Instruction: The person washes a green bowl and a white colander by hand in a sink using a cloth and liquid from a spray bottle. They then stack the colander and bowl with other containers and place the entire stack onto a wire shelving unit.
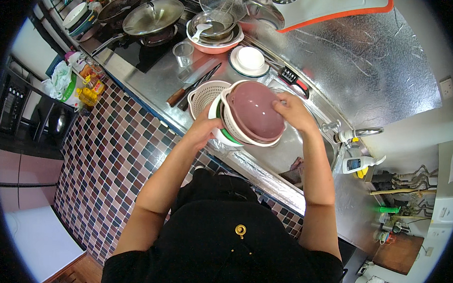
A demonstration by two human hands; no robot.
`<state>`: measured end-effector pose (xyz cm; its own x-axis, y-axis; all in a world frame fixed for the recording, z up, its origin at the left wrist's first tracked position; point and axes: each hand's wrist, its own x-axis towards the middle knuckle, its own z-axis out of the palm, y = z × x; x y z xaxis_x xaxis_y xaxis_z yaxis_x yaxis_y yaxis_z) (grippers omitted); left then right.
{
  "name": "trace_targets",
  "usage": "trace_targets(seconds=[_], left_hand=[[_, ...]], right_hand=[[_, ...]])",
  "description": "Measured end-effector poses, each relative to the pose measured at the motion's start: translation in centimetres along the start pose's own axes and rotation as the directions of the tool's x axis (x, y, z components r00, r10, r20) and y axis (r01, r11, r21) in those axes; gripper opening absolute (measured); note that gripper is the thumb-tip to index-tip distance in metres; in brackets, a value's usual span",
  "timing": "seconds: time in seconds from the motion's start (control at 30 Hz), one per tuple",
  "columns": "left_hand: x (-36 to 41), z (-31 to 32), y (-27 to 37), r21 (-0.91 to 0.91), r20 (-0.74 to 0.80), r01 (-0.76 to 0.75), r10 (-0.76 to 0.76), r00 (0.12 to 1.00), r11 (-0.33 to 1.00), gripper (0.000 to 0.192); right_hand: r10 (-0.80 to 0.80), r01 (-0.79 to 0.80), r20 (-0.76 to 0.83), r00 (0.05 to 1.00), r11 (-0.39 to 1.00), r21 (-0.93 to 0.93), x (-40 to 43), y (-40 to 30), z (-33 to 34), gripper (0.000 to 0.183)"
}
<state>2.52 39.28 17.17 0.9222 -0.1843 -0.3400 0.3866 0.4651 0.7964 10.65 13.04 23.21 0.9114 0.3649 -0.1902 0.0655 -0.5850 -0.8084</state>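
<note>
Both my hands grip a nested stack of plastic bowls and baskets, tilted over the near edge of the sink [286, 159]. Innermost is a mauve plastic bowl [252, 108]. Around it sits a cream plastic colander [232, 121], and outside that show a green rim [229, 135] and a white bowl [214, 112]. My left hand [206, 127] holds the stack's left side, thumb over the outer rims. My right hand [294, 111] pinches the mauve bowl's right rim. Behind the stack, a beige perforated colander [207, 97] rests on the counter.
A cleaver [199, 72] and a dark-handled knife [204, 81] lie left of the stack. Beyond are a plastic cup [183, 53], white bowls [249, 59] and a knife sharpener [293, 79]. A lidded pan [154, 17] stands on the stove. A faucet [363, 131] and spray bottle [358, 163] are right.
</note>
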Motion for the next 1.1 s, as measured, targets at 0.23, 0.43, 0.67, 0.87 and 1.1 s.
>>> trace_targets(seconds=[0.23, 0.43, 0.67, 0.87, 1.1], left_hand=[[0.3, -1.1, -1.0, -0.039, 0.033, 0.113, -0.112, 0.993, 0.993, 0.07], [0.4, -0.1, -1.2, -0.182, 0.112, 0.155, -0.136, 0.984, 0.971, 0.055], [0.7, -1.2, -1.8, -0.249, 0.159, 0.218, -0.182, 0.97, 0.944, 0.042], [0.6, -0.8, -1.3, -0.202, 0.198, 0.218, -0.178, 0.964, 0.955, 0.041], [1.3, -1.9, -2.2, -0.219, 0.212, 0.233, -0.187, 0.959, 0.947, 0.04]], right_hand=[[-0.311, 0.214, -0.264, 0.913, 0.916, -0.339, -1.3, -3.4, -3.8, 0.023], [-0.481, 0.256, -0.249, 0.841, 0.759, -0.599, -1.9, -6.0, -1.9, 0.027], [-0.587, 0.211, -0.325, 0.741, 0.664, -0.718, -1.6, -7.2, -0.7, 0.042], [-0.548, 0.109, -0.454, 0.702, 0.713, -0.692, -1.1, -8.1, -0.4, 0.047], [-0.528, 0.135, -0.53, 0.663, 0.781, -0.609, -0.3, -7.0, -1.3, 0.039]])
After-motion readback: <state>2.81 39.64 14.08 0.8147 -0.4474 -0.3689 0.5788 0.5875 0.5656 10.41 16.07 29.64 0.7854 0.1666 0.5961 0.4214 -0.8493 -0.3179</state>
